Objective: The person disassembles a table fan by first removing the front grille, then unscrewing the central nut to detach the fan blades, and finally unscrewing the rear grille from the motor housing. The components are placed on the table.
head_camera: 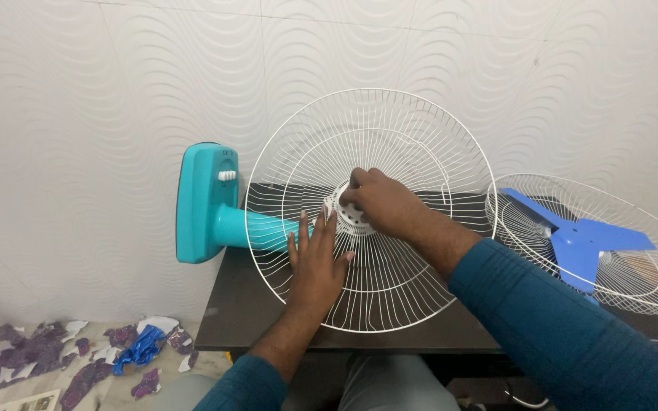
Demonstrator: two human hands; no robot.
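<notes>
We press the left hand point(315, 262) flat, grip released, on the white wire guard point(371, 209) over the desk point(253, 304); right hand point(381, 204) grips its hub. Guard may slip, being braced only by a palm.

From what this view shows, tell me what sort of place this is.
Probably a small home or repair corner, not a factory. A dismantled fan lies on a dark table against a white tiled wall; the left hand presses its white wire guard, and paper scraps litter the floor.
</notes>
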